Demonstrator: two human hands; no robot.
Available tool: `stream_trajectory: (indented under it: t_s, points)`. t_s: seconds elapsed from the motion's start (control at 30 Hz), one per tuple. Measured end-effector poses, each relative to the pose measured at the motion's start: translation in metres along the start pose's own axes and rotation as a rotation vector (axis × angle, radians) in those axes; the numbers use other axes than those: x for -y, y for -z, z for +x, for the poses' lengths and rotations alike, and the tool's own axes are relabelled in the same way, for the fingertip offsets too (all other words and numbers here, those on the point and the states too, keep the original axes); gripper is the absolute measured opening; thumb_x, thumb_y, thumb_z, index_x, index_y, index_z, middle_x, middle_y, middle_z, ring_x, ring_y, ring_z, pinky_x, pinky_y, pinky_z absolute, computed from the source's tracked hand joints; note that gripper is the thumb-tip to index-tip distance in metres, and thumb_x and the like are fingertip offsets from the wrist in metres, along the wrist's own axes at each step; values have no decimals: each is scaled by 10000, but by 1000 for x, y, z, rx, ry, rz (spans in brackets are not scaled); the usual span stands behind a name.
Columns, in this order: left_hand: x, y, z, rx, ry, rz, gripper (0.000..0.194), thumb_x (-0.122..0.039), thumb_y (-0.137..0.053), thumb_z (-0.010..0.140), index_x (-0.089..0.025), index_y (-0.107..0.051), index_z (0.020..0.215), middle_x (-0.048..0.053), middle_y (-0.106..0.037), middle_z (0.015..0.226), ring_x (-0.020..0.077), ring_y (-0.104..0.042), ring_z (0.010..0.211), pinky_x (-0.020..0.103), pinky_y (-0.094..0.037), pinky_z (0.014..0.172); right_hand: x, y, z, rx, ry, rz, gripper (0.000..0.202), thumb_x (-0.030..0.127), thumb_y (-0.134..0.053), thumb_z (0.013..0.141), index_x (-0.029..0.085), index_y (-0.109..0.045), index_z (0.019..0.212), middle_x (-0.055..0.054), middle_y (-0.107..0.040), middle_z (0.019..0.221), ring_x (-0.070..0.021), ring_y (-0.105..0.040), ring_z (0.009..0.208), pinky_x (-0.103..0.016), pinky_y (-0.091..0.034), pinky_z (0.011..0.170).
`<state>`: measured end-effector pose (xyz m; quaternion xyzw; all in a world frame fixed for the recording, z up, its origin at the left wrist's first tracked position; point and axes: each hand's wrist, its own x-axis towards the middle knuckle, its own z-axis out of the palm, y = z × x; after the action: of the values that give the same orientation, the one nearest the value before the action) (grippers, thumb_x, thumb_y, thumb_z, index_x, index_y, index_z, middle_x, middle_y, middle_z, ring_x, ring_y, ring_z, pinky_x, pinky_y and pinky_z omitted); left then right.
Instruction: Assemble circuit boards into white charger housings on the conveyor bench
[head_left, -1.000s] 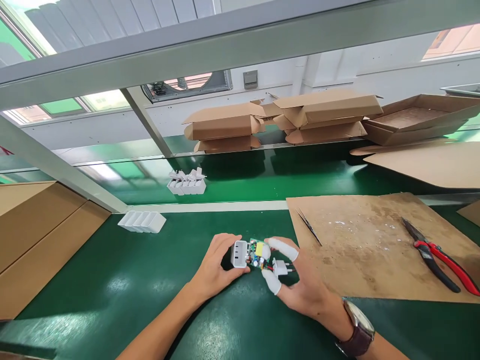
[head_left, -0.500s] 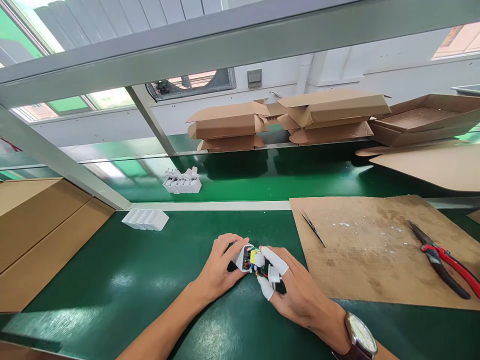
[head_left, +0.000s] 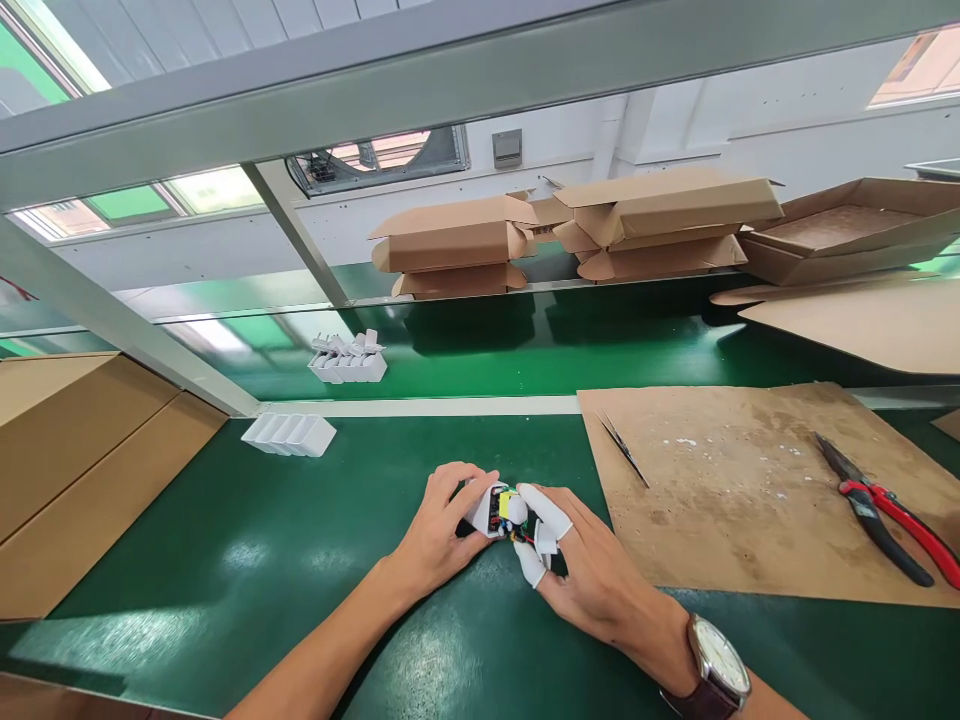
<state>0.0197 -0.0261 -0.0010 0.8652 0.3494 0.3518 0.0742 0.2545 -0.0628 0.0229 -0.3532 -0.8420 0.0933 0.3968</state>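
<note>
My left hand (head_left: 448, 515) pinches a white plastic housing (head_left: 480, 511) between thumb and fingers. My right hand (head_left: 581, 550), with white covers on thumb and index finger, grips a small circuit board (head_left: 513, 508) carrying a yellow-wrapped part and dark components. One end of the board sits at the housing's open mouth; how deep it goes I cannot tell. A white plastic piece (head_left: 546, 540) shows by the right fingers, partly hidden by them. Both hands are just above the green table (head_left: 315, 540).
White housings (head_left: 289, 435) stand in a row at left, and another white group (head_left: 347, 360) is on the green belt (head_left: 465, 365). Tweezers (head_left: 624, 450) and red-handled pruners (head_left: 881, 510) lie on a brown board (head_left: 720, 500). A carton (head_left: 82, 470) borders the left; cardboard boxes (head_left: 667, 215) stand behind.
The white group on the belt has shifted left. The board and housing stay together in my hands with hardly any visible movement. The view has moved slightly.
</note>
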Motion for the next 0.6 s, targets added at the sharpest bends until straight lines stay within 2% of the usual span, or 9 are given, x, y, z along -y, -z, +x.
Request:
stream_trajectory:
  t_s: [0.17,0.6]
  points:
    - [0,-1,0,-3,19,-22,643,-263,-704,943,-304,-412,1514,117,-574,1247,278,-579,1170,465,-524,1000,-1,-2,-1,-38,-9,-4,760,66,-490,937,233,-184,1612,-158,-642,1260,-282,-668,1007,-451,-644,820]
    - [-1,-2,1,-4,30,-30,667,-304,-727,926,-314,-425,1520,108,-593,1211,275,-598,1127,454,-528,968,-3,-5,-2,-39,-9,16,743,94,-493,963,230,-176,1621,-169,-635,1315,-292,-675,1059,-461,-646,834]
